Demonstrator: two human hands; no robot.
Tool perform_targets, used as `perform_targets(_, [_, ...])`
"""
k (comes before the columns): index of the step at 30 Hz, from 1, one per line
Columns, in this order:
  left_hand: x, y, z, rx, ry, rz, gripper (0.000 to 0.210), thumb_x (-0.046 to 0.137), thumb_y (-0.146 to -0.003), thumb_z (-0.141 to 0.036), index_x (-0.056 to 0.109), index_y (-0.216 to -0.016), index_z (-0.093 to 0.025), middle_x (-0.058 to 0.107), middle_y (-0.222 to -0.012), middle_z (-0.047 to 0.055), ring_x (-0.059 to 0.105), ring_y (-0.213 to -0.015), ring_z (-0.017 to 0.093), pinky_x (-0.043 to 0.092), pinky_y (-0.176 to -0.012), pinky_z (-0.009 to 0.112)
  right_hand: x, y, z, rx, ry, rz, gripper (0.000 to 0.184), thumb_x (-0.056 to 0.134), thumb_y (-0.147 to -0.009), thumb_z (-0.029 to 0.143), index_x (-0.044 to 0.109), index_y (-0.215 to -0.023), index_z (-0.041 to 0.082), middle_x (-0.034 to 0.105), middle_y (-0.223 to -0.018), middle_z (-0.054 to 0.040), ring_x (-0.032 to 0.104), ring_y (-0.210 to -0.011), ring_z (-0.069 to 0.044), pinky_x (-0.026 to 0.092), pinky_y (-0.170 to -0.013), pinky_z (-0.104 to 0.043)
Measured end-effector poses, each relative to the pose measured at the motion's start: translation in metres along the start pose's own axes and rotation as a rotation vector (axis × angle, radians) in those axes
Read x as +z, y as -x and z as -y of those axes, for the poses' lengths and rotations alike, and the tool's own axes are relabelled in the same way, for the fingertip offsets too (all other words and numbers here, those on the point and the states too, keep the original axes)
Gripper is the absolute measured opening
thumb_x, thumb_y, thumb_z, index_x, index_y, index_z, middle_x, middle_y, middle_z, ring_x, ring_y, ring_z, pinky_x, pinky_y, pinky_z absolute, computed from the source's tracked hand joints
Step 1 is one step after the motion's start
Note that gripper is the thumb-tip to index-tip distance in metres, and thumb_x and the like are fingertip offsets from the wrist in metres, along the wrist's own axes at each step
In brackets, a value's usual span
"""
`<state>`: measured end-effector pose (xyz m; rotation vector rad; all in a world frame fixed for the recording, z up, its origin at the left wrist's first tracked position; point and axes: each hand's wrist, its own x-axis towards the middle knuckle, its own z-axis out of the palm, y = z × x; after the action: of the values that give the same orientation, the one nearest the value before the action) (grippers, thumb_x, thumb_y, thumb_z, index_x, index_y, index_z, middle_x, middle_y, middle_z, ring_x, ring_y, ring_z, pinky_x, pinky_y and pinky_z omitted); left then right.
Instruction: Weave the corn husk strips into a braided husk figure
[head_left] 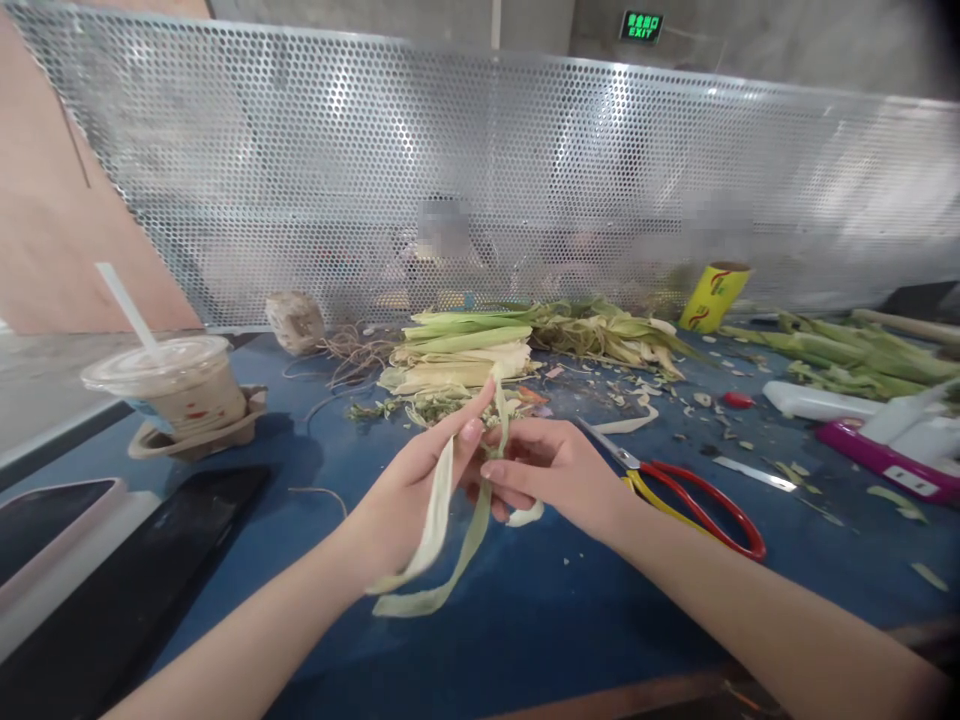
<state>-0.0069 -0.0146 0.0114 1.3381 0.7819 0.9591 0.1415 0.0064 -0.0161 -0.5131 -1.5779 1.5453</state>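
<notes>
Long pale-green corn husk strips (466, 552) are pinched between my two hands above the blue table. My left hand (416, 490) is closed on them, thumb and index finger pointing away from me. One strip hangs over its fingers and curls back toward me. My right hand (551, 462) has its thumb and fingers pressed together on the same strips, close to my left fingertips. What lies between the fingers is partly hidden. Just beyond, a layered pile of flat corn husks (461, 350) lies on the table. Scissors (694, 500) with red and yellow handles lie beside my right wrist.
At left stand a lidded drink cup (199, 385) with a straw, a black tablet (142, 580) and a phone (52, 530). Twine (360, 360) lies further back. At right are a yellow roll (715, 298), green husks (862, 350) and a purple-white device (885, 462). A perforated metal screen (487, 150) rises behind.
</notes>
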Motion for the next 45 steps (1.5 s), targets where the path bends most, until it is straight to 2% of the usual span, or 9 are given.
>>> perform_targets(6, [-0.004,0.002,0.005,0.052,-0.132,0.025,0.045,0.037,-0.088,-0.034,0.036,-0.132,-0.021,0.067,-0.067,0.002,0.062,-0.066,0.015,0.045,-0.064,0.024,0.007,0.004,0.005,0.013,0.117,-0.231,0.018,0.058,-0.076,0.023,0.055,-0.060,0.016,0.054,-0.050,0.0028,0.049,-0.042,-0.007,0.043,-0.044,-0.022])
perform_targets(9, [-0.006,0.001,0.006,0.051,-0.132,0.033,0.045,0.035,-0.089,-0.035,0.036,-0.132,-0.021,0.068,-0.067,0.002,0.063,-0.067,0.016,0.045,-0.065,0.025,0.007,0.005,0.007,-0.006,0.203,-0.240,0.026,0.058,-0.076,0.025,0.051,-0.053,0.016,0.051,-0.044,0.0042,0.048,-0.040,-0.007,0.041,-0.043,-0.021])
perform_targets(13, [-0.008,0.000,0.003,0.038,-0.170,0.015,0.044,0.033,-0.090,-0.034,0.039,-0.130,-0.019,0.069,-0.067,0.003,0.063,-0.067,0.015,0.045,-0.062,0.023,0.002,0.003,0.007,0.022,0.319,-0.283,0.021,0.060,-0.074,0.029,0.054,-0.058,0.016,0.051,-0.046,0.0039,0.045,-0.038,-0.007,0.036,-0.039,-0.021])
perform_targets(16, [-0.009,-0.001,0.001,0.051,-0.270,0.001,0.043,0.046,-0.085,-0.029,0.045,-0.126,-0.019,0.069,-0.071,0.002,0.062,-0.068,0.015,0.046,-0.061,0.022,-0.003,0.001,0.005,0.056,0.353,-0.314,0.019,0.060,-0.073,0.034,0.056,-0.067,0.016,0.050,-0.045,0.0047,0.044,-0.038,-0.007,0.033,-0.038,-0.020])
perform_targets(20, [-0.009,-0.002,0.005,0.063,-0.246,-0.008,0.052,0.062,-0.072,-0.018,0.049,-0.122,-0.022,0.068,-0.070,-0.001,0.063,-0.069,0.014,0.049,-0.070,0.026,-0.005,0.000,0.004,0.055,0.337,-0.294,0.022,0.062,-0.070,0.038,0.056,-0.071,0.017,0.054,-0.054,0.0036,0.049,-0.042,-0.007,0.034,-0.040,-0.020])
perform_targets(24, [-0.009,-0.002,0.004,0.055,-0.205,-0.073,0.037,0.065,-0.068,-0.016,0.064,-0.105,-0.021,0.068,-0.065,-0.002,0.061,-0.064,0.012,0.049,-0.068,0.024,-0.007,0.001,0.006,0.014,0.331,-0.320,0.019,0.062,-0.071,0.035,0.055,-0.071,0.017,0.055,-0.060,0.0019,0.052,-0.050,-0.008,0.036,-0.044,-0.020])
perform_targets(29, [-0.013,-0.004,-0.001,0.031,-0.153,-0.143,0.031,0.069,-0.064,-0.015,0.069,-0.095,-0.020,0.071,-0.072,0.001,0.062,-0.067,0.014,0.049,-0.066,0.025,-0.011,0.001,0.011,0.019,0.283,-0.131,0.019,0.053,-0.079,0.035,0.055,-0.073,0.017,0.051,-0.059,0.0027,0.042,-0.043,-0.005,0.032,-0.042,-0.020])
perform_targets(37, [-0.011,-0.002,0.001,0.030,-0.295,-0.299,0.019,0.071,-0.063,-0.022,0.073,-0.081,-0.020,0.071,-0.064,0.001,0.055,-0.053,0.011,0.044,-0.050,0.021,-0.009,0.001,0.008,0.061,0.382,-0.260,0.015,0.062,-0.071,0.032,0.058,-0.074,0.018,0.060,-0.068,-0.0004,0.054,-0.058,-0.010,0.042,-0.052,-0.022])
perform_targets(45, [-0.010,-0.003,0.000,0.036,-0.201,-0.217,0.025,0.070,-0.065,-0.018,0.071,-0.089,-0.022,0.073,-0.075,0.002,0.063,-0.066,0.015,0.050,-0.064,0.025,-0.010,0.002,0.012,0.079,0.340,-0.189,0.017,0.065,-0.069,0.030,0.055,-0.068,0.017,0.060,-0.062,0.0010,0.053,-0.053,-0.009,0.041,-0.049,-0.021])
